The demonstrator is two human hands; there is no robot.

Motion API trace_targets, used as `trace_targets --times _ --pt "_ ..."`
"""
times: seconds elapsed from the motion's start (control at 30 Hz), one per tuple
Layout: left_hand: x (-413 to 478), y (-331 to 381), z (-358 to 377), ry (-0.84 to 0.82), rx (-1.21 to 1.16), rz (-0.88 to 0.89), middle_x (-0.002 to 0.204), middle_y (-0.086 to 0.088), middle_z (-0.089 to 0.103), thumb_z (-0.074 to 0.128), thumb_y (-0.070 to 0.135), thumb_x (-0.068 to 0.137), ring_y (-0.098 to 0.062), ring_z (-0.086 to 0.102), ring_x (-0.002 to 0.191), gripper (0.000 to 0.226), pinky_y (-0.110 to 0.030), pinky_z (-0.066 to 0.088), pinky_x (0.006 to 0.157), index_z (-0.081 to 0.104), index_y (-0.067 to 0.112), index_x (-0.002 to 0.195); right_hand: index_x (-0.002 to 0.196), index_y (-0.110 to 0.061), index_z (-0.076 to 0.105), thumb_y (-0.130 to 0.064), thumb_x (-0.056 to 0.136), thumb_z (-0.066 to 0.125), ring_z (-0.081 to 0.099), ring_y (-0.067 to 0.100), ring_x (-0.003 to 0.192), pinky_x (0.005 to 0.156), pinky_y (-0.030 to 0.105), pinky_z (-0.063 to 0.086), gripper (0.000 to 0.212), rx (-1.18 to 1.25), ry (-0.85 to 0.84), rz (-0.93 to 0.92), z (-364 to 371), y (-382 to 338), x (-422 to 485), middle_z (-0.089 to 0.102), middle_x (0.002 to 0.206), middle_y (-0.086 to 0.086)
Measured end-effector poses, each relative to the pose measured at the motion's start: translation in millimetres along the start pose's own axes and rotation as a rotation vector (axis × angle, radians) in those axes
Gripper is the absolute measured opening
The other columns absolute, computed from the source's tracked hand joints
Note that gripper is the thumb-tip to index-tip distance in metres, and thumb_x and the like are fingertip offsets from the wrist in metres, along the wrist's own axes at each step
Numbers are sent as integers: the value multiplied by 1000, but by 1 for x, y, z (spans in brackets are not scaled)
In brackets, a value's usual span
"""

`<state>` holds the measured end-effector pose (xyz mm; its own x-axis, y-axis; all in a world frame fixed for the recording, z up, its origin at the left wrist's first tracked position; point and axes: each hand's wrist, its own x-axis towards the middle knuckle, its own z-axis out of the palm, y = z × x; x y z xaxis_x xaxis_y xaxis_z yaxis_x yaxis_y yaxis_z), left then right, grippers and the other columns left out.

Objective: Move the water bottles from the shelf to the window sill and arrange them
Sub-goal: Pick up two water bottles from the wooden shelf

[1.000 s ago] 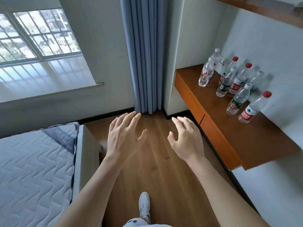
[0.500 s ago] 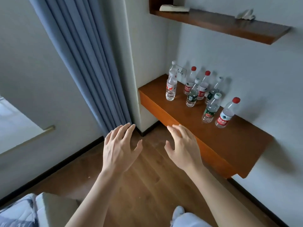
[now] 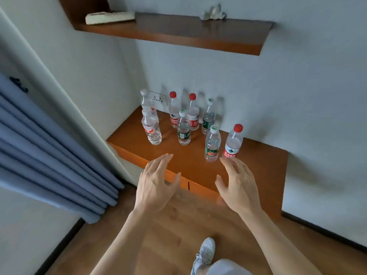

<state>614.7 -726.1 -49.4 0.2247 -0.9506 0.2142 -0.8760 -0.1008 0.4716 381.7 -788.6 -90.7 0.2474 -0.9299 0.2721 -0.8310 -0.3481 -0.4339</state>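
Note:
Several clear water bottles stand upright on a low brown wooden shelf (image 3: 264,161) in the wall corner. Nearest me are a red-capped bottle (image 3: 232,142) and a white-capped, green-labelled bottle (image 3: 212,144). Behind them stand another green-labelled bottle (image 3: 184,129), a bottle with a red and white label (image 3: 152,128) at the left, and more against the wall. My left hand (image 3: 155,185) and my right hand (image 3: 238,185) hover over the shelf's front edge, fingers spread, holding nothing. My right fingertips are just in front of the red-capped bottle. The window sill is out of view.
A higher wooden shelf (image 3: 198,34) juts from the wall overhead, with a pale flat object (image 3: 109,16) and a small grey thing (image 3: 213,13) on it. A blue curtain (image 3: 49,165) hangs at the left. A wall socket (image 3: 157,98) sits behind the bottles. My shoe (image 3: 205,253) is on the wooden floor.
The view has swung right, away from the window and bed, and closer to the shelf. Both hands have moved forward up to its front edge, still spread and holding nothing.

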Motion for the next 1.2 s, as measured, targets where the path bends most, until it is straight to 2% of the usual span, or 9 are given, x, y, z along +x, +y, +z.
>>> trace_targets --times 0.17,0.3,0.7,0.8,0.87,0.97,1.07,1.13,1.2 --pt "73 19 50 -115 -127 9 145 9 50 62 48 89 -14 44 134 60 -31 44 101 43 31 143 138 -19 57 -41 87 71 57 28 130 104 45 48 57 -33 22 209 3 50 37 62 139 6" --pt "112 24 92 -218 -260 -47 147 8 49 67 53 84 -14 46 134 67 -39 48 104 40 36 143 141 -23 53 -43 87 72 57 27 130 104 43 48 61 -37 -2 375 4 76 61 60 142 4" --pt "186 24 182 -454 -481 -159 151 10 42 84 53 68 -12 43 136 97 -40 45 109 28 38 146 148 -30 40 -52 77 80 45 18 138 114 44 42 84 326 -145 668 48 114 136 46 153 -3" --pt "196 26 197 -549 -550 -155 146 8 47 86 47 67 -14 46 134 97 -38 46 108 29 36 146 145 -30 42 -48 74 85 50 14 129 108 36 45 85 388 -139 716 65 118 150 51 144 -6" --pt "204 29 204 -579 -593 -149 140 8 51 87 44 68 -13 50 129 95 -34 49 105 32 35 145 138 -30 45 -38 74 88 52 9 118 99 22 45 77 410 -157 716 73 119 160 55 134 -7" --pt "216 29 213 -597 -606 -160 128 13 58 87 48 64 -11 56 119 89 -34 54 98 39 37 139 104 -37 53 -14 72 89 60 -7 97 71 2 45 53 474 -172 684 85 119 169 60 101 -16" --pt "225 28 221 -619 -592 -177 117 14 62 86 52 63 -11 61 110 78 -35 57 92 47 34 129 93 -35 54 -9 71 89 66 6 79 63 9 53 49 517 -142 684 100 123 173 63 86 -12" --pt "228 30 222 -626 -588 -192 116 15 60 86 50 64 -12 60 110 76 -30 56 92 47 34 128 107 -33 54 -20 69 91 67 15 80 65 20 60 54 549 -148 738 106 125 173 64 92 -8" --pt "232 32 222 -624 -587 -202 118 15 59 85 49 66 -12 58 112 75 -27 53 93 46 35 128 119 -29 50 -22 69 90 67 17 81 61 18 58 65 566 -144 757 110 127 174 63 97 -8"
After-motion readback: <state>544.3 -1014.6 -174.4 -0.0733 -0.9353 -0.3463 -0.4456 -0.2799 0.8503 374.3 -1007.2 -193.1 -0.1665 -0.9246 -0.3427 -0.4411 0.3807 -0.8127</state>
